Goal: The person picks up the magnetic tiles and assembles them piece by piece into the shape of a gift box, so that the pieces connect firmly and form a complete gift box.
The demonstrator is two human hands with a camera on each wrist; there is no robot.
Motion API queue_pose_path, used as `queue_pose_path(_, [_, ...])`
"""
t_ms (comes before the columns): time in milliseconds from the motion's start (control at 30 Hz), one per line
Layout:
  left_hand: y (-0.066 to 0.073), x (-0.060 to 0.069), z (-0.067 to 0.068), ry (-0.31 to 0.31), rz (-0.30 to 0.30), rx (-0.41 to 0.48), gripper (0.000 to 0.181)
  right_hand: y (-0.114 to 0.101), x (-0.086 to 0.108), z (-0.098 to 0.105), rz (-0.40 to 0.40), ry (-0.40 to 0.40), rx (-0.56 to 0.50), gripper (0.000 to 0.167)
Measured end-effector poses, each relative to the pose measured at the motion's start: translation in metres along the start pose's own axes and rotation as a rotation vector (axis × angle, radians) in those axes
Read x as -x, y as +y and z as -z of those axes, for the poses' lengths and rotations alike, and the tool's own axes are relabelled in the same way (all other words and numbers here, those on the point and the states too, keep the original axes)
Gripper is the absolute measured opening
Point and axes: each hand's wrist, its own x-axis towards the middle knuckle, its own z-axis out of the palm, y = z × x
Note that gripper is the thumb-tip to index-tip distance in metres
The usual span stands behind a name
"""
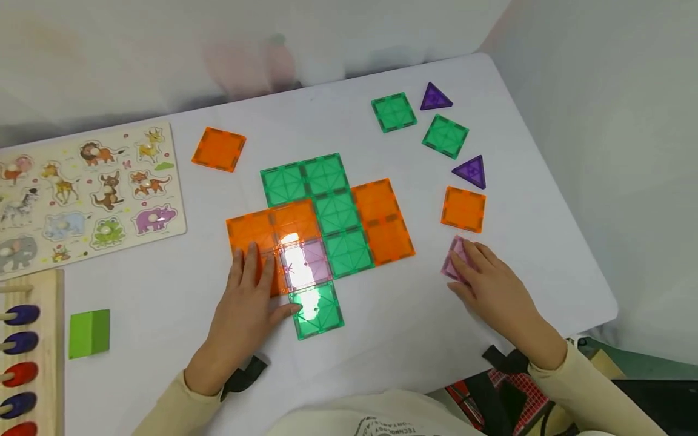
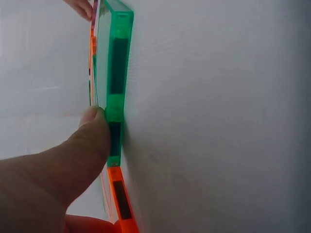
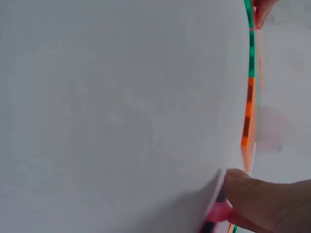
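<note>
Nearest the camera, a pale shirt (image 1: 387,415) with dark lettering fills the bottom edge, and out to the right of it the action is on! The right hand (image 1: 491,284) has its grip together on a small pink tile (image 1: 449,264), thumb and fingers pinching it, the tile looking tilted at the right side of the tabletop (image 1: 392,327).

Over to the left hand (image 1: 242,309): its grip is spread, fingers apart and resting on the left orange tiles (image 1: 248,233), thumb touching the left edge of the near green tile (image 1: 319,312). Just beyond that sits a lilac tile (image 1: 319,260), glare flashing across it. Farther on, four green tiles (image 1: 335,212) make a bent run, with two right orange tiles (image 1: 384,221) joined along its right side.

Beyond the pink tile, a loose orange tile (image 1: 463,209), two purple triangles (image 1: 471,171) and two loose green tiles (image 1: 445,136) trail toward the far right. A single orange tile (image 1: 219,149) lies far left, near an animal puzzle board (image 1: 122,200). Near left, a green block (image 1: 89,333) sits beside a wooden bead frame (image 1: 51,363).
</note>
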Motion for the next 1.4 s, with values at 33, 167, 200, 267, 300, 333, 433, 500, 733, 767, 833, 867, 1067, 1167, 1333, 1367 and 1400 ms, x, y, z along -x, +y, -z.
queue_pose_path(33, [0.0,0.0,0.0,0.0,0.003,0.002,0.099,-0.002,0.004,0.0,0.037,0.001,-0.014,0.056])
queue_pose_path(167, [0.001,0.001,0.002,-0.001,0.011,0.0,0.099,-0.026,0.012,-0.003,0.253,-0.055,-0.048,0.06])
queue_pose_path(200, [0.001,0.0,0.002,-0.005,0.017,-0.001,0.099,-0.034,0.011,-0.005,0.313,-0.067,-0.048,0.061])
queue_pose_path(267, [0.002,0.0,0.003,-0.012,0.026,-0.003,0.099,-0.048,0.007,-0.008,0.428,-0.081,-0.021,0.061])
queue_pose_path(300, [0.003,-0.001,0.004,-0.017,0.029,-0.004,0.098,-0.055,0.003,-0.009,0.47,-0.081,-0.007,0.06])
queue_pose_path(333, [0.003,-0.001,0.004,-0.021,0.031,-0.005,0.098,-0.061,-0.001,-0.011,0.503,-0.079,0.009,0.06])
queue_pose_path(433, [0.005,-0.002,0.004,-0.027,0.025,-0.008,0.098,-0.076,-0.012,-0.015,0.557,-0.1,0.074,0.062])
queue_pose_path(500, [0.006,-0.003,0.004,-0.025,0.016,-0.012,0.099,-0.084,-0.02,-0.018,0.57,-0.118,0.1,0.065])
queue_pose_path(733, [0.002,-0.005,0.003,0.002,0.01,-0.003,0.1,-0.101,-0.049,-0.025,0.613,-0.08,0.176,0.068])
queue_pose_path(767, [0.001,-0.005,0.003,0.005,0.009,0.001,0.1,-0.102,-0.05,-0.024,0.614,-0.08,0.176,0.068])
queue_pose_path(833, [0.0,-0.004,0.003,0.007,0.012,0.009,0.1,-0.101,-0.053,-0.023,0.617,-0.093,0.165,0.067])
queue_pose_path(867, [-0.001,-0.004,0.002,0.007,0.015,0.011,0.1,-0.101,-0.054,-0.023,0.619,-0.101,0.156,0.066])
queue_pose_path(1067, [-0.001,-0.004,0.002,0.009,0.033,0.008,0.1,-0.098,-0.064,-0.021,0.607,-0.111,0.098,0.053])
queue_pose_path(1167, [-0.001,-0.008,0.002,0.005,0.031,0.008,0.099,-0.096,-0.068,-0.021,0.599,-0.095,0.065,0.051])
queue_pose_path(1333, [-0.003,-0.018,0.006,-0.023,0.038,0.036,0.1,-0.094,-0.073,-0.021,0.597,-0.092,0.058,0.052])
queue_pose_path(1367, [-0.004,-0.02,0.006,-0.029,0.038,0.041,0.1,-0.094,-0.074,-0.02,0.592,-0.096,0.06,0.052])
queue_pose_path(1400, [-0.004,-0.021,0.007,-0.033,0.037,0.05,0.1,-0.093,-0.076,-0.02,0.585,-0.1,0.063,0.053])
